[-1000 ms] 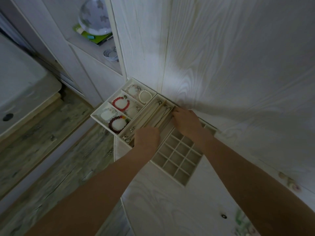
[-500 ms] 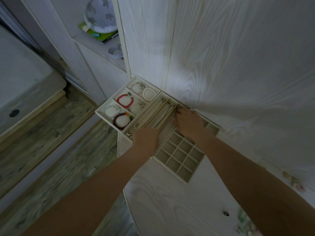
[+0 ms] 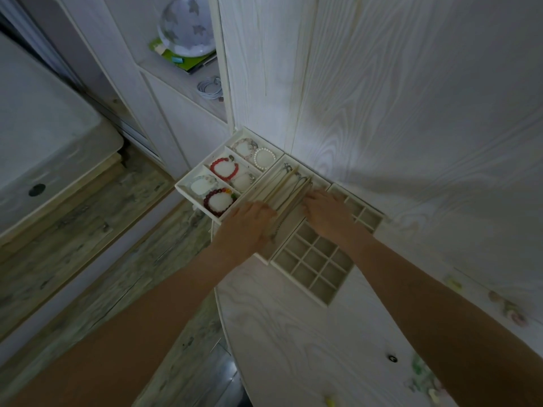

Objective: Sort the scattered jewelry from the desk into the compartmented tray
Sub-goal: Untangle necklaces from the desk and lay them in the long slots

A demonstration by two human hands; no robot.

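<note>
Spanning the desk point(image 3: 293, 333) edge, the compartmented tray point(image 3: 311, 277) is set against the wall so that both hands can be worked over it at once. Its long channels point(image 3: 289, 189) lie just ahead of the fingers, where thin chains are laid lengthwise, probably so they stay untangled. Beyond and to the left of the left hand point(image 3: 245, 227), the wider compartments are filled with bracelets: a red bracelet point(image 3: 224, 169), a dark bead bracelet point(image 3: 219, 201) and a white pearl bracelet point(image 3: 265, 157). Behind the right hand point(image 3: 326, 214), nearer the wrist, the small square cells point(image 3: 316, 264) are left unfilled. Both hands are lowered onto the channels with fingers bent downward; whether a chain is pinched cannot be told, since the fingertips are hidden. A few small pieces point(image 3: 508, 306) are seen scattered well away along the desk's right side, apparently not yet sorted.
</note>
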